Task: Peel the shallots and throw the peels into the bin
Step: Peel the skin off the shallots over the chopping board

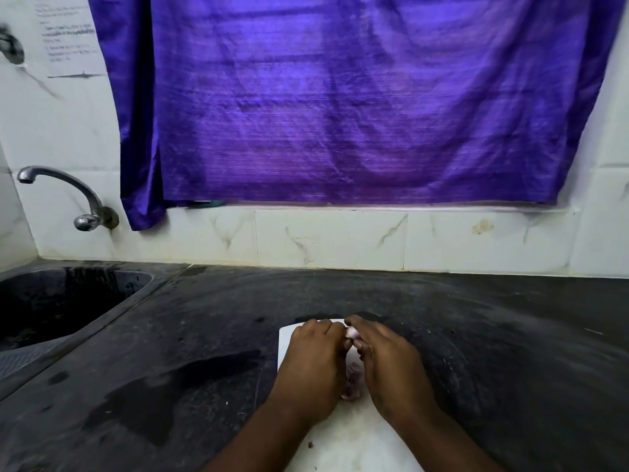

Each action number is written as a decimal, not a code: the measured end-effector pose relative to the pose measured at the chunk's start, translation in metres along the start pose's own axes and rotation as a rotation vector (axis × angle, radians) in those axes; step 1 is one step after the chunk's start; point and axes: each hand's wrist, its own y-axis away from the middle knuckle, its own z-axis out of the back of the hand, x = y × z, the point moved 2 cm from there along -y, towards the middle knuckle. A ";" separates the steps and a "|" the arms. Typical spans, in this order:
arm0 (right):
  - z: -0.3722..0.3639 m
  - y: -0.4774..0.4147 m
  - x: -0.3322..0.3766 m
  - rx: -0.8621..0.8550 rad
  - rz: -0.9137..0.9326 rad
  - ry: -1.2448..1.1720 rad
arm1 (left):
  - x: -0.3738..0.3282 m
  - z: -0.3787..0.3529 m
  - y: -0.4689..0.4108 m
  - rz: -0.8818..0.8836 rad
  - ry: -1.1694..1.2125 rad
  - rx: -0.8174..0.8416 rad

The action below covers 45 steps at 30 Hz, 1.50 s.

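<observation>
Presently the shallot [352, 332] sits over the far end of the white cutting board [357, 437], pinched between both hands. Risk noted: loose peels [352, 384] lie on the board beneath the palms and, being light, may scatter onto the dark desk [204, 335]. The shallot may also slip if its skin tears suddenly. No bin is in view. Left hand [315, 362] and right hand [388, 362] are knuckles-up, wrists low over the board, fingers [321, 328] curled narrowly round the shallot.
</observation>
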 end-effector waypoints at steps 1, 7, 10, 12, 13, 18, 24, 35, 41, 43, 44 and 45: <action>-0.001 0.001 0.000 -0.010 0.001 0.024 | 0.001 -0.002 0.000 -0.001 0.008 -0.012; 0.003 0.001 0.003 -0.031 0.000 0.076 | 0.005 -0.009 -0.003 0.015 0.049 -0.072; 0.005 0.001 0.003 -0.054 0.007 0.094 | 0.008 -0.010 -0.003 -0.015 0.085 -0.087; 0.008 0.001 0.004 -0.084 0.032 0.061 | 0.013 -0.010 -0.003 -0.038 0.138 -0.123; 0.008 0.002 0.005 -0.093 0.029 0.046 | 0.016 -0.008 -0.003 -0.050 0.172 -0.134; 0.010 -0.008 -0.010 -0.042 -0.131 -0.039 | -0.006 -0.003 0.005 -0.291 0.260 -0.069; 0.010 -0.008 -0.028 -0.030 -0.330 -0.511 | 0.012 -0.003 0.000 -0.066 0.259 -0.221; 0.014 -0.006 -0.008 0.149 -0.406 -0.844 | 0.019 -0.007 0.000 0.110 0.749 -0.206; 0.015 -0.008 -0.008 0.176 -0.453 -0.892 | 0.026 -0.011 -0.004 0.252 1.037 -0.240; 0.014 -0.008 -0.009 0.190 -0.464 -0.918 | 0.026 -0.009 -0.003 0.286 1.059 -0.286; 0.014 -0.008 -0.009 0.203 -0.468 -0.933 | 0.027 -0.008 -0.003 0.302 1.049 -0.305; 0.014 -0.008 -0.009 0.213 -0.470 -0.946 | 0.026 -0.009 -0.004 0.300 1.031 -0.308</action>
